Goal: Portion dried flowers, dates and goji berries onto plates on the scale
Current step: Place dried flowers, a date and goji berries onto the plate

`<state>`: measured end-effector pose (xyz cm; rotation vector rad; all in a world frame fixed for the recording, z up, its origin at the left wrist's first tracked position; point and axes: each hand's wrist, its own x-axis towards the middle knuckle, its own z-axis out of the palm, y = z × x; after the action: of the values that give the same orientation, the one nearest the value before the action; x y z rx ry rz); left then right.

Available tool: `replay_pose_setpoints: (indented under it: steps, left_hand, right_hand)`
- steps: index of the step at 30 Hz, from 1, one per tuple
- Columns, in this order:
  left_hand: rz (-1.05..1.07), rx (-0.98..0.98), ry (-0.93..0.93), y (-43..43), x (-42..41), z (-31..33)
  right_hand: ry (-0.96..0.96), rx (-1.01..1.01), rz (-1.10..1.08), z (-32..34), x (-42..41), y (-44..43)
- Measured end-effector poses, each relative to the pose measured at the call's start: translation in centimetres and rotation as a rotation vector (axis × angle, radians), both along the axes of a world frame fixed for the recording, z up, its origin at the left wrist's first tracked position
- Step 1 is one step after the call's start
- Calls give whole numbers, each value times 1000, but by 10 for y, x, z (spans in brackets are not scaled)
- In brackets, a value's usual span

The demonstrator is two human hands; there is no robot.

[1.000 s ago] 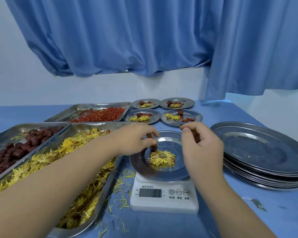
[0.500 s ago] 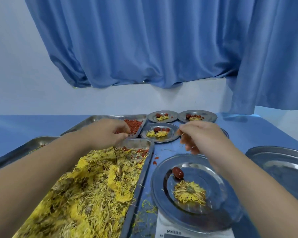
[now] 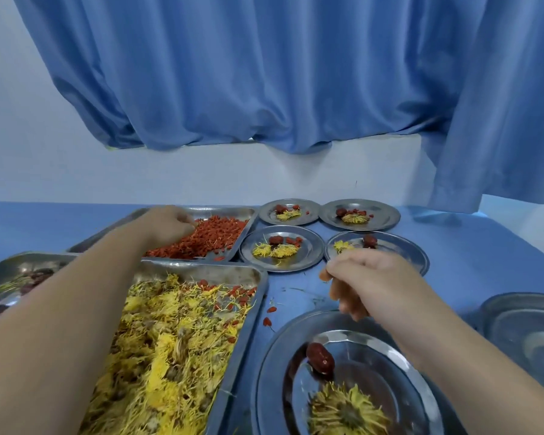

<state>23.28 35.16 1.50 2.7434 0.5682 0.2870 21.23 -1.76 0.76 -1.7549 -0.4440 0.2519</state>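
A steel plate [image 3: 274,365] at the bottom centre holds one dark red date [image 3: 320,362] and a yellow dried flower [image 3: 347,409]; the scale under it is out of view. My left hand [image 3: 167,226] reaches into the far tray of red goji berries [image 3: 214,238], fingers curled down among them. My right hand [image 3: 371,279] hovers just beyond the plate with fingers loosely bent and nothing seen in it. A long tray of yellow dried flowers [image 3: 170,340] lies under my left forearm. At the far left a tray of dates [image 3: 19,279] is partly hidden by that arm.
Several small filled plates [image 3: 281,249] stand in two rows behind my right hand. A stack of empty steel plates [image 3: 528,328] sits at the right edge. Loose goji berries [image 3: 269,315] lie on the blue tablecloth between the flower tray and the near plate. A blue curtain hangs behind.
My left hand left the near plate, where a date now lies, and moved far left into the goji tray. My right hand lifted away from the plate. The view shifted closer and lower.
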Motion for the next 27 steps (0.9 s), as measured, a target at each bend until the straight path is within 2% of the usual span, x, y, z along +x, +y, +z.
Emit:
replay_pose_setpoints:
  steps: [12,19,27]
  left_hand:
    - [83,302,369,2,55,-51]
    - [74,221,314,0,53,-47]
    - [2,308,193,-6,51,-30]
  right_hand:
    - [-125,-29,1,-4,6,-1]
    - [-122,-27,-41,-5,9,-3]
    - [-169,-53,-47,-5,7,-3]
